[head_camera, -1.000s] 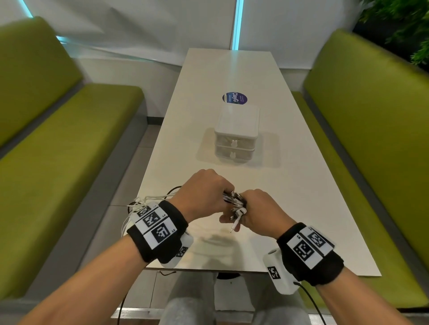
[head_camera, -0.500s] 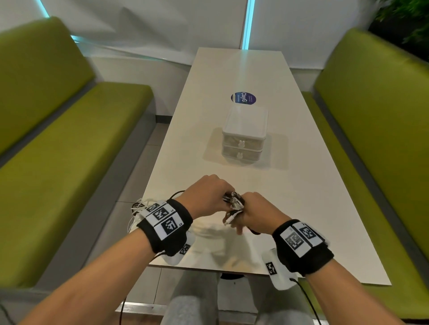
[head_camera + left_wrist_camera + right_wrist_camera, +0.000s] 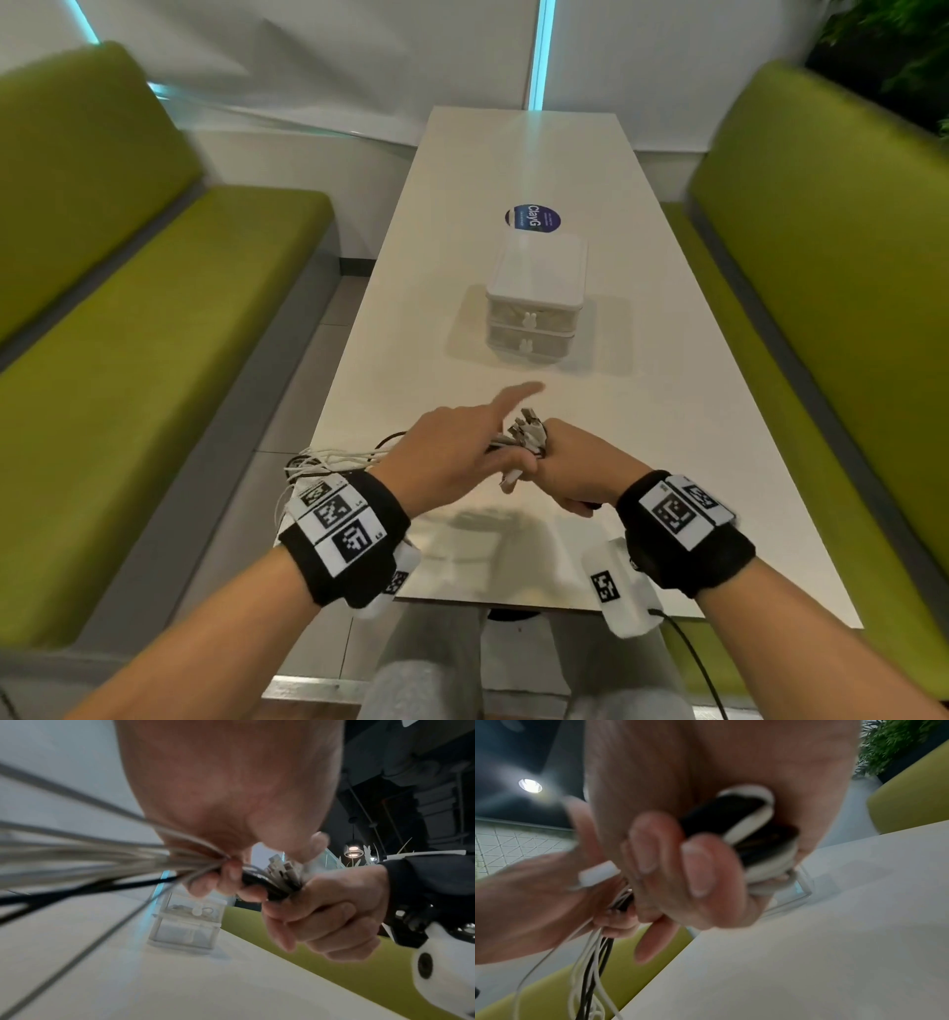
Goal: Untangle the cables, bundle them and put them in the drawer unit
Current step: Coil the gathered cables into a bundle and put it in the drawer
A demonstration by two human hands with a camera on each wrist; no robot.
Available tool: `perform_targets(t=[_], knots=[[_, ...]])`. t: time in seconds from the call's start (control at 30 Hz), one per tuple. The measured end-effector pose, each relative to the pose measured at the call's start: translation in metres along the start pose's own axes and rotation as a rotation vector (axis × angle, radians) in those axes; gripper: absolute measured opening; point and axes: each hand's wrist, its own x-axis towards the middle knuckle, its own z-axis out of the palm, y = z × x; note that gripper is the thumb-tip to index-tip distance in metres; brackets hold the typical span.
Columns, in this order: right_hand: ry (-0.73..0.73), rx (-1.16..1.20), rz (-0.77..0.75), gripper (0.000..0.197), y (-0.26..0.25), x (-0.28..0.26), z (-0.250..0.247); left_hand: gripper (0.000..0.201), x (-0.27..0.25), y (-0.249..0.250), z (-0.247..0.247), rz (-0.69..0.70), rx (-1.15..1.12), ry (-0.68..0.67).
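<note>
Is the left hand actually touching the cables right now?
Touching. The left wrist view shows the left hand with its fingers curled round the cables beside the right hand, which grips the connector ends.

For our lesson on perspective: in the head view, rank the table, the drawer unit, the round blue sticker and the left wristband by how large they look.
1. table
2. left wristband: close to the camera, so it looks inflated
3. drawer unit: similar in apparent size to the wristband, so this order is unsure
4. sticker
</note>
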Motion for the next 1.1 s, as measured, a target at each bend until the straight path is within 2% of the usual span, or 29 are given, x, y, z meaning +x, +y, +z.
perform_targets(t=[0.1, 0.23, 0.3, 0.33, 0.4, 0.43, 0.57, 0.63, 0.7, 0.83, 0.9, 0.97, 1.1], knots=[[-0.012, -0.002, 0.022, 0.027, -0.002, 0.0, 0.004, 0.047, -0.001, -0.001, -0.002, 0.109, 0.077, 0.095], [0.069, 0.013, 0.052, 0.031, 0.004, 0.008, 0.01, 0.063, -0.004, 0.0, -0.005, 0.132, 0.038, 0.034], [0.095, 0.063, 0.085, 0.034, 0.006, 0.011, 0.009, 0.066, -0.006, -0.006, -0.005, 0.086, 0.006, 0.008], [0.111, 0.161, 0.082, 0.031, 0.007, 0.01, 0.007, 0.06, -0.008, -0.013, -0.005, 0.031, -0.044, 0.022], [0.148, 0.43, 0.043, 0.027, 0.007, 0.007, 0.002, 0.037, -0.011, -0.026, -0.005, -0.106, -0.19, 0.063], [0.165, 0.53, 0.034, 0.027, 0.007, 0.005, 0.0, 0.032, -0.013, -0.03, -0.004, -0.162, -0.25, 0.071], [0.203, 0.797, 0.049, 0.035, -0.001, 0.005, 0.004, 0.042, -0.015, -0.019, 0.006, -0.235, -0.213, 0.201], [0.234, 0.931, 0.013, 0.044, -0.004, 0.009, 0.007, 0.046, -0.011, -0.01, 0.011, -0.253, -0.255, 0.277], [0.262, 1.008, -0.057, 0.045, -0.004, 0.01, 0.01, 0.051, -0.007, -0.003, 0.018, -0.275, -0.308, 0.305], [0.313, 0.963, -0.193, 0.032, -0.005, 0.008, 0.01, 0.051, -0.003, 0.01, 0.029, -0.293, -0.356, 0.298], [0.423, 0.894, -0.146, 0.032, -0.007, 0.012, 0.01, 0.05, 0.0, 0.018, 0.032, -0.281, -0.351, 0.286], [0.518, 0.88, -0.084, 0.042, -0.009, 0.016, 0.011, 0.045, 0.002, 0.024, 0.031, -0.255, -0.331, 0.279], [0.603, 0.938, 0.049, 0.056, -0.011, 0.021, 0.016, 0.037, 0.007, 0.026, 0.029, -0.193, -0.221, 0.217]])
